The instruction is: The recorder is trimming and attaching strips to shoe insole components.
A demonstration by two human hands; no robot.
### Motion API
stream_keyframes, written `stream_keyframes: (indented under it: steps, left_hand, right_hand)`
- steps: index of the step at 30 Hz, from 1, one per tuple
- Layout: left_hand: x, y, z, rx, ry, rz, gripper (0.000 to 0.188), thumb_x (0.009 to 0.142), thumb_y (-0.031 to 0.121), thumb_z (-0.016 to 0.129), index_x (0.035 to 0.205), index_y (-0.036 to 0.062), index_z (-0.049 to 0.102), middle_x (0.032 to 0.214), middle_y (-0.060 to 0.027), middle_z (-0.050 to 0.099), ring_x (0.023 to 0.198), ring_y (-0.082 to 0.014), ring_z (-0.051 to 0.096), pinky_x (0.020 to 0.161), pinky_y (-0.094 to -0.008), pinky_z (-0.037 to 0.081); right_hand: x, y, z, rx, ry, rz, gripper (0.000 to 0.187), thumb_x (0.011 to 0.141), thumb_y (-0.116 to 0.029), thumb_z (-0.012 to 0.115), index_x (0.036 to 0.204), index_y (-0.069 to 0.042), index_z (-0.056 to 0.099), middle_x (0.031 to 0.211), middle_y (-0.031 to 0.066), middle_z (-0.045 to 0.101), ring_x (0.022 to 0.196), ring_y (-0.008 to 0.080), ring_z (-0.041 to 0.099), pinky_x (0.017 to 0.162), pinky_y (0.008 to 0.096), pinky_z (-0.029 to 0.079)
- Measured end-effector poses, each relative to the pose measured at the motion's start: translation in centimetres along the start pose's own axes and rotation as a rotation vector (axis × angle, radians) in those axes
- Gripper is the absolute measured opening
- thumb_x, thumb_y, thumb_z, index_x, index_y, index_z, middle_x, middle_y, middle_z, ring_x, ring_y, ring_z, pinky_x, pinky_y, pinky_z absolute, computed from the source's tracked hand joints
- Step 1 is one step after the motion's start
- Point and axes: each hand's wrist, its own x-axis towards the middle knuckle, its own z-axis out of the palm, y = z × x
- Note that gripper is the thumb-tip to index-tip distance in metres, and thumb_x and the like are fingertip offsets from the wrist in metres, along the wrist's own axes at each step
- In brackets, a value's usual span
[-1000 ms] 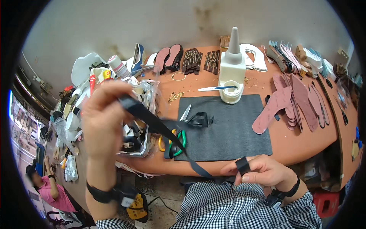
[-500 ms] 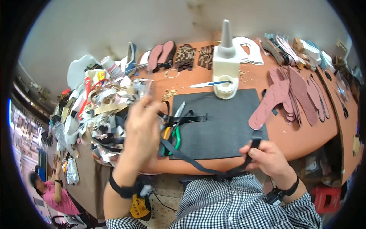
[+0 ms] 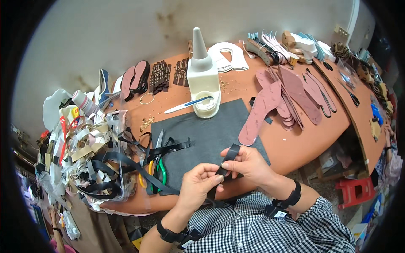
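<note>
Near the table's front edge, both my hands grip one black strap (image 3: 230, 153). My left hand (image 3: 201, 182) pinches it between thumb and fingers, low down. Close on its right, my right hand (image 3: 249, 163) pinches the same strap, whose end rises above the fingers. The rest of that strap drops below my left hand, partly hidden by it. Under and beyond the hands lies a dark grey mat (image 3: 202, 143). Green-handled scissors (image 3: 160, 169) and a yellow-handled tool (image 3: 143, 175) rest on its left side, among more black straps (image 3: 177, 146).
A heap of strap scraps (image 3: 90, 145) fills the left. A white glue pot (image 3: 206, 105) with a cone top stands behind the mat, a blue-and-white brush (image 3: 185, 105) across it. Pink insoles (image 3: 263, 107) lie to the right. A red stool (image 3: 354, 192) is at the floor right.
My left hand has come down and right from above the mat's left side to meet my right hand on the strap. The view has turned toward the right.
</note>
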Motion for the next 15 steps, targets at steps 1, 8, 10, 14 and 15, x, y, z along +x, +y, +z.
stream_keyframes:
  steps: [1, 8, 10, 14, 15]
  left_hand:
    - [0.1, -0.2, -0.2, -0.025, 0.007, 0.011, 0.019, 0.082, 0.0, 0.058, 0.1, -0.0046, 0.053, 0.082, -0.0084, 0.061, 0.065, -0.0113, 0.059, 0.06, -0.0209, 0.05]
    - [0.2, -0.6, -1.8, -0.051, 0.035, 0.045, 0.025, 0.081, -0.001, 0.059, 0.104, -0.0041, 0.053, 0.087, -0.0083, 0.06, 0.073, -0.0112, 0.059, 0.067, -0.0211, 0.048]
    - [0.6, -0.4, -1.6, 0.044, 0.095, 0.106, 0.027, 0.079, -0.001, 0.06, 0.105, -0.0041, 0.052, 0.092, -0.0086, 0.059, 0.079, -0.0119, 0.058, 0.073, -0.0223, 0.047]
    - [1.3, -0.6, -0.7, 0.207, 0.181, 0.292, 0.032, 0.078, -0.002, 0.061, 0.107, -0.0038, 0.049, 0.1, -0.0091, 0.056, 0.091, -0.013, 0.055, 0.081, -0.0243, 0.044]
    - [1.5, -0.4, -0.7, 0.19, 0.187, 0.292, 0.032, 0.078, -0.002, 0.061, 0.107, -0.0038, 0.049, 0.099, -0.0093, 0.057, 0.09, -0.0127, 0.055, 0.08, -0.0241, 0.045]
  right_hand:
    - [0.2, 0.1, -0.1, 0.033, -0.003, 0.011, 0.028, 0.081, -0.008, 0.061, 0.105, 0.002, 0.051, 0.077, 0.0039, 0.061, 0.064, 0.0088, 0.058, 0.053, 0.0188, 0.046]
    - [2.0, 0.1, -0.1, 0.173, 0.027, 0.049, 0.018, 0.087, -0.015, 0.055, 0.096, 0.0, 0.051, 0.078, 0.0067, 0.061, 0.064, 0.0101, 0.06, 0.053, 0.0184, 0.047]
    - [2.3, 0.5, -0.1, 0.079, 0.051, -0.006, 0.016, 0.087, -0.014, 0.054, 0.095, 0.0, 0.053, 0.082, 0.0057, 0.061, 0.068, 0.0101, 0.059, 0.056, 0.0198, 0.048]
    - [2.4, 1.5, 1.7, -0.127, 0.057, -0.133, 0.016, 0.084, -0.014, 0.057, 0.088, 0.001, 0.061, 0.079, -0.0004, 0.059, 0.07, 0.0047, 0.051, 0.061, 0.0209, 0.044]
    - [2.7, 1.8, 1.8, -0.21, 0.03, -0.191, 0.015, 0.084, -0.012, 0.056, 0.086, 0.002, 0.061, 0.079, -0.0002, 0.059, 0.071, 0.0045, 0.051, 0.062, 0.0206, 0.044]
